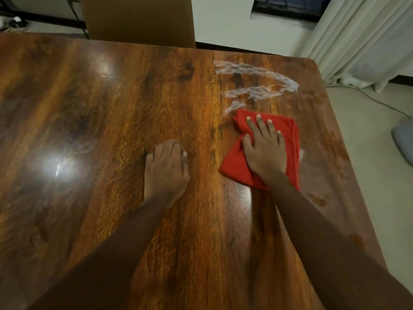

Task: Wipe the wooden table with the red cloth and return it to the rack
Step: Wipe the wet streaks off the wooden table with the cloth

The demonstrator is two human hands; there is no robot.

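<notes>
The glossy wooden table [116, 113] fills most of the view. A red cloth [234, 162] lies crumpled on its right half. My right hand [266, 148] presses flat on the cloth with straight, spread fingers. Just beyond the cloth, a white foamy streak [257, 90] zigzags across the wood toward the far right corner. My left hand [167, 168] rests on the bare wood at the table's middle, fingers bent under at the knuckles, holding nothing. No rack is in view.
A brown chair back [138, 19] stands against the table's far edge. White curtains [362, 36] hang at the back right. On the floor to the right lie a cable [380, 104] and a grey cushion [404, 142]. The table's right edge runs close to the cloth.
</notes>
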